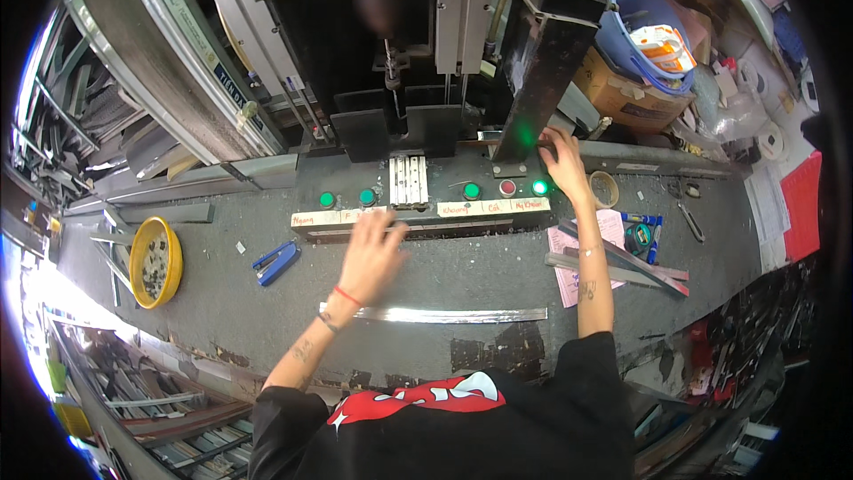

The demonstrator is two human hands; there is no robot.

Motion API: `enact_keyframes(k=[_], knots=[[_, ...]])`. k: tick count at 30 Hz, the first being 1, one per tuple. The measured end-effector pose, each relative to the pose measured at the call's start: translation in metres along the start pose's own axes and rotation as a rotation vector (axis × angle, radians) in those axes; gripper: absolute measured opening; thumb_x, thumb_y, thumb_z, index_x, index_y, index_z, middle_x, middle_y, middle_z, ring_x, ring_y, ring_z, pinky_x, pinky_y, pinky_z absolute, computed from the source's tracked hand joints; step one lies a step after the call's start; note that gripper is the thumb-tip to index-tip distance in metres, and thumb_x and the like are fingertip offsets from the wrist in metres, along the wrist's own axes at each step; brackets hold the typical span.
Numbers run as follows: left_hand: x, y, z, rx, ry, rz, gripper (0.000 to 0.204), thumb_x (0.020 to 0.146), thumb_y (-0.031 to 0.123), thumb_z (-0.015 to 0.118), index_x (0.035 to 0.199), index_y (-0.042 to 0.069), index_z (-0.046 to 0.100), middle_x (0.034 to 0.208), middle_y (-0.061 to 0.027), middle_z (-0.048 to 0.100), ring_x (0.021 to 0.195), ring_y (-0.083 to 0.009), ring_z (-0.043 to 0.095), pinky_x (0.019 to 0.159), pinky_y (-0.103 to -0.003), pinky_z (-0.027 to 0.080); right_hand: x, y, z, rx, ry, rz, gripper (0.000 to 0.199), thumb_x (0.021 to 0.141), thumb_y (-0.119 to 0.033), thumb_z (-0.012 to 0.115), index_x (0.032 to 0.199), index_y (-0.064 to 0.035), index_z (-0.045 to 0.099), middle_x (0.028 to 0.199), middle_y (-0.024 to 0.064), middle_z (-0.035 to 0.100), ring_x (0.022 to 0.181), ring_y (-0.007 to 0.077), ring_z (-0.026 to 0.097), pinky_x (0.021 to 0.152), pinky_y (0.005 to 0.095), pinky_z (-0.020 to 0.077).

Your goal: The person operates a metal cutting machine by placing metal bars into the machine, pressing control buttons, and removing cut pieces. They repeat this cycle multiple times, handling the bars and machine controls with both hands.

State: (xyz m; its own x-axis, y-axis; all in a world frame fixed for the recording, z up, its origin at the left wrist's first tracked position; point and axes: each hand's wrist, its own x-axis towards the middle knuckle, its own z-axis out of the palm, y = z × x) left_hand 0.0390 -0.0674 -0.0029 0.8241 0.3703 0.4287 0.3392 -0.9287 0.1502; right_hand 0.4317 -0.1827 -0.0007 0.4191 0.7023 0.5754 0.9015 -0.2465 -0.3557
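Observation:
My left hand (373,253), slightly blurred, has its fingers spread and holds nothing I can see. It hovers at the front edge of the machine's control panel (413,229), beside the labels. Below it on the bench lies a long shiny metal strip (453,314). My right hand (565,164) reaches to the right side of the machine's dark post (533,93), fingers bent as in a pinch. What they grip, if anything, is hidden by the post. Near that wrist a green button (540,188) glows, beside a red button (507,188). A ribbed metal block (409,182) sits centrally below the machine's head.
A yellow bowl of small parts (178,262) and a blue stapler (276,263) are at left. At right are metal profiles (622,267) on pink paper, a tape roll (602,188) and pliers (691,222). A blue basket (613,44) stands on a cardboard box (622,107).

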Motion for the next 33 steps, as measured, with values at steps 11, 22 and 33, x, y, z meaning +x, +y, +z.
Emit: enact_keyframes(k=[11, 22, 33], knots=[[-0.083, 0.014, -0.003, -0.172, -0.368, 0.241, 0.042, 0.076, 0.038, 0.068, 0.101, 0.007, 0.055, 0.098, -0.0078, 0.058, 0.097, -0.025, 0.056, 0.089, -0.039, 0.044, -0.003, 0.06, -0.082, -0.374, 0.018, -0.041, 0.027, 0.086, -0.011, 0.056, 0.112, -0.0051, 0.058, 0.115, 0.0148, 0.057, 0.108, 0.0355, 0.052, 0.092, 0.0444, 0.043], [-0.098, -0.106, -0.111, 0.1, -0.024, -0.06, 0.03, 0.069, 0.003, 0.059, 0.099, 0.008, 0.056, 0.08, -0.0074, 0.056, 0.08, -0.0281, 0.057, 0.074, -0.04, 0.043, -0.299, 0.206, -0.35, -0.774, -0.107, 0.495, 0.028, 0.092, -0.009, 0.051, 0.117, 0.0038, 0.053, 0.114, 0.0243, 0.053, 0.108, 0.0409, 0.051, 0.093, 0.0436, 0.04], [-0.068, -0.3, -0.211, 0.334, 0.037, -0.093, 0.037, 0.078, 0.004, 0.06, 0.115, 0.005, 0.054, 0.101, -0.0119, 0.056, 0.098, -0.0312, 0.053, 0.091, -0.041, 0.04, -0.321, 0.17, -0.242, -0.61, 0.064, 0.636, 0.046, 0.089, -0.01, 0.055, 0.133, -0.0012, 0.043, 0.13, 0.0257, 0.043, 0.124, 0.0414, 0.04, 0.104, 0.0464, 0.0328]])
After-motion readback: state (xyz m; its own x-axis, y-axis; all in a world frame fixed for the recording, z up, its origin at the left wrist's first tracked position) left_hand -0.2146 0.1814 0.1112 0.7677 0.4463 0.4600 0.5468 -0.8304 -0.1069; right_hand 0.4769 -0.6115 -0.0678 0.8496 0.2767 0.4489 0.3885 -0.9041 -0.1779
